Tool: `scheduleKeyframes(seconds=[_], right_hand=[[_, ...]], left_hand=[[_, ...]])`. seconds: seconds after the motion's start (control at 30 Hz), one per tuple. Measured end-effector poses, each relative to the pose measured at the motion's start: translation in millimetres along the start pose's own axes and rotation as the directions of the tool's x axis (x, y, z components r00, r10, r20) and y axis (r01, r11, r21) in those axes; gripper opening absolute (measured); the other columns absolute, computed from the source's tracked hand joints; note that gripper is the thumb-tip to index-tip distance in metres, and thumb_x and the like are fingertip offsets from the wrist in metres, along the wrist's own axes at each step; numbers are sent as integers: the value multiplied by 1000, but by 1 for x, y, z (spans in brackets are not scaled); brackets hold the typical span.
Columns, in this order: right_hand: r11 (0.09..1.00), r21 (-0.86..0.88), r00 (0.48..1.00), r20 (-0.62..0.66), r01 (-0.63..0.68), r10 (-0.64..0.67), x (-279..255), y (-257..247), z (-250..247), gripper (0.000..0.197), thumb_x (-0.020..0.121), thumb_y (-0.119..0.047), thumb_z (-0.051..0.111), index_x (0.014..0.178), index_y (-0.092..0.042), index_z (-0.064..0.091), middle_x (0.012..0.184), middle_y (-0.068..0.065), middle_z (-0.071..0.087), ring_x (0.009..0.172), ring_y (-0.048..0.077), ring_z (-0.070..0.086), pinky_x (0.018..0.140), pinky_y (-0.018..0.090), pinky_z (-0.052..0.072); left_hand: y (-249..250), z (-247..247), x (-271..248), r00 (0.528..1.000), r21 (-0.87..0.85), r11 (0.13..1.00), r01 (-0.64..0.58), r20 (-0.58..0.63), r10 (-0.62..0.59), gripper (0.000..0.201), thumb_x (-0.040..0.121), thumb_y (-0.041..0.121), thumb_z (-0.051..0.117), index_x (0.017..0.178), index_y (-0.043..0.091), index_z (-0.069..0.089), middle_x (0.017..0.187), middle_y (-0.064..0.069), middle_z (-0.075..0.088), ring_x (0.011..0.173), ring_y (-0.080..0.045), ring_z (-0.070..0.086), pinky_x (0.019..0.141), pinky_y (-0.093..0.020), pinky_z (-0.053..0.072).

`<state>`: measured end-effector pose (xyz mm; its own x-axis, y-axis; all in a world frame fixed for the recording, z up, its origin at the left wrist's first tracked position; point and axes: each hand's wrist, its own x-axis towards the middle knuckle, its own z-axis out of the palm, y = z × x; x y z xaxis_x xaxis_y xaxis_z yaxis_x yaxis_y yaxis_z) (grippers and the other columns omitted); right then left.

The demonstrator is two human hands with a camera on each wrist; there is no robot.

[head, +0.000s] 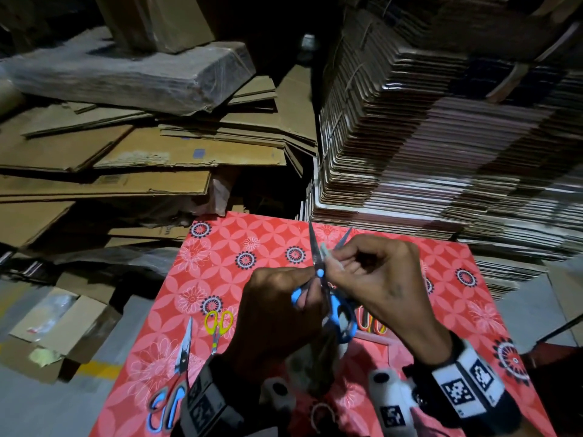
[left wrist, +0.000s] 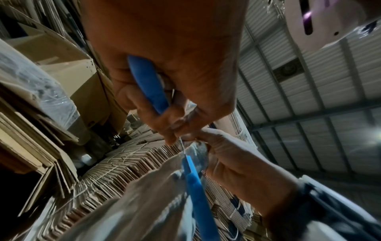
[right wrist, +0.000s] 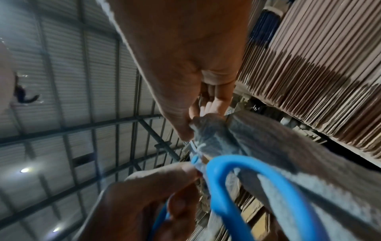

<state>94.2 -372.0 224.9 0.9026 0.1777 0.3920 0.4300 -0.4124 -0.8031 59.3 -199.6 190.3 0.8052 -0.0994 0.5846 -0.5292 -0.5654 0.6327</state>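
Blue-handled scissors (head: 320, 274) are held above the red patterned table (head: 252, 247), blades spread and pointing away from me. My left hand (head: 277, 310) grips one blue handle (left wrist: 148, 84) from the left. My right hand (head: 378, 279) pinches a grey cloth (head: 328, 252) against one blade near the pivot. The rest of the cloth (right wrist: 268, 146) hangs down past the free handle loop (right wrist: 257, 179). The left wrist view shows the right hand (left wrist: 237, 159) meeting the left hand (left wrist: 175, 65) fingertips at the blade.
Yellow-handled scissors (head: 217, 326) and a larger red-and-blue-handled pair (head: 176, 373) lie on the table's left part. Orange handles (head: 370, 324) show beneath my right hand. A tall stack of flattened cartons (head: 441, 152) stands behind right, with loose cardboard sheets (head: 126, 152) piled at left.
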Motion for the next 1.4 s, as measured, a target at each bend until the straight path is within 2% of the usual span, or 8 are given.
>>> scheduleKeyframes(seconds=[0.6,0.73,0.9,0.97,1.13,1.2,1.3,1.4], right_hand=[[903,369,959,-85,-222,270,5,42,-6,12,85,-14,80,91,-4,79,84,28,73,75,25,70,75,39,64],[875,372,949,65,-309,307,5,70,3,16,101,-13,65,110,-13,77,102,10,80,93,17,74,84,29,60],[802,45,752,382,-596,538,-14,124,15,81,80,-84,61,149,-45,47,149,-10,57,135,14,57,115,44,45],[788,11,690,490,-616,532,-29,135,26,96,70,-85,70,151,-38,45,144,-11,61,130,12,60,114,43,47],[920,4,849,388,-391,359,-50,143,50,13,100,-21,69,89,-14,71,69,-21,59,65,-5,50,66,20,40],[937,7,887,326,-349,328,-48,145,51,32,98,0,67,81,-27,71,61,-25,59,59,-8,52,63,11,37],[926,29,913,182,-375,364,-42,144,46,27,94,-7,74,90,-33,79,80,-25,75,76,-9,66,73,16,46],[882,115,888,4,-456,459,-34,138,43,16,95,-32,76,85,-20,82,88,2,79,74,22,69,76,41,53]], left_hand=[[-18,4,-8,993,-100,988,114,-18,-117,37,86,3,62,53,10,45,50,14,32,45,-3,28,51,-16,24],[-27,4,-7,988,-55,989,137,-59,-140,37,83,2,65,54,15,47,49,20,40,44,-3,29,49,-18,22],[-41,5,-10,975,-62,981,185,-114,-191,31,86,6,64,56,1,56,49,-4,44,43,-20,37,43,-33,29],[-44,5,-11,974,-59,981,183,-122,-189,29,85,5,64,58,-1,58,49,-7,45,43,-21,37,43,-35,29],[-45,4,-10,981,-78,983,163,-92,-170,34,84,3,61,54,6,45,50,2,34,44,-20,33,43,-36,25],[-45,2,-10,983,-86,985,153,-88,-160,37,85,5,60,55,10,40,52,7,31,44,-18,32,44,-35,25],[-45,0,-11,983,-70,986,152,-94,-158,36,87,10,59,55,10,45,52,6,34,45,-14,32,43,-35,28],[-47,-1,-9,984,-67,987,145,-92,-151,37,88,12,59,55,16,45,52,14,34,46,-5,30,42,-31,29]])
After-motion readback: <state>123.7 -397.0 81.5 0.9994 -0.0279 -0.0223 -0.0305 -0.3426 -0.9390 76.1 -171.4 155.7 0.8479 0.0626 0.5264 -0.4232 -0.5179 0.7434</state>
